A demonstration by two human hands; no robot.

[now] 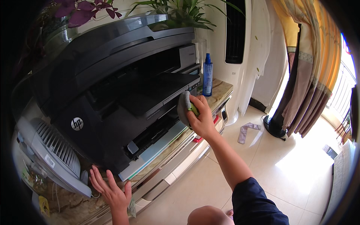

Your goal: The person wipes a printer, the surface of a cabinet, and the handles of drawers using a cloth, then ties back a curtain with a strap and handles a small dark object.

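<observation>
A black HP printer [112,121] stands on a marble-topped cabinet [219,89]. My right hand [202,118] grips a folded grey cleaning cloth [184,108] with a green part showing between the fingers. The cloth is at the printer's front right corner, just below the small control buttons; whether it touches the casing I cannot tell. My left hand [111,187] has its fingers spread and holds nothing. Its fingertips are by the printer's lower left corner, over the marble top. Paper sheets or folders [157,149] lie beneath the printer's open lower front.
A blue spray bottle [207,76] stands upright right of the printer. A grey slatted appliance [56,154] leans at the left. Potted plants [182,14] rise behind. A white Xiaomi tower unit [234,73], curtains [309,70] and a fabric strip [247,132] on the tiled floor are further right.
</observation>
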